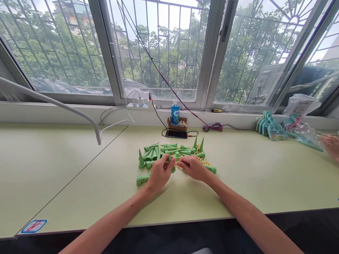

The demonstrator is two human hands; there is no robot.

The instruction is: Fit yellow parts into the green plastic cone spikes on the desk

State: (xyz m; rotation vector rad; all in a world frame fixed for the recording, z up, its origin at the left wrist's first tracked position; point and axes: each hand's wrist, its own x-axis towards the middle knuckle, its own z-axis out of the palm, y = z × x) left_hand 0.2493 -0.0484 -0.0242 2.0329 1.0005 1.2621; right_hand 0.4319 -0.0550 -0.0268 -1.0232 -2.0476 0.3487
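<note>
My left hand [159,173] is closed around a green plastic spike [170,157], its pointed tip up between thumb and fingers. Just right of it, almost touching, my right hand [195,168] is pinched; whatever lies between those fingertips is too small to make out. Beyond both hands spreads a pile of similar green spikes [155,153], most lying down and a few standing on their bases. Small yellow pieces [206,163] are scattered among them. One green tube-shaped part [141,180] lies left of my left hand, partly hidden by it.
Behind the pile a phone [176,134] lies plugged in before a small cardboard box [182,127] with a blue bottle [175,113]. A coiled cable [213,127] is farther right. Another person's hand [331,144] is near bagged hangers [275,128]. A white tube [53,100] crosses at left.
</note>
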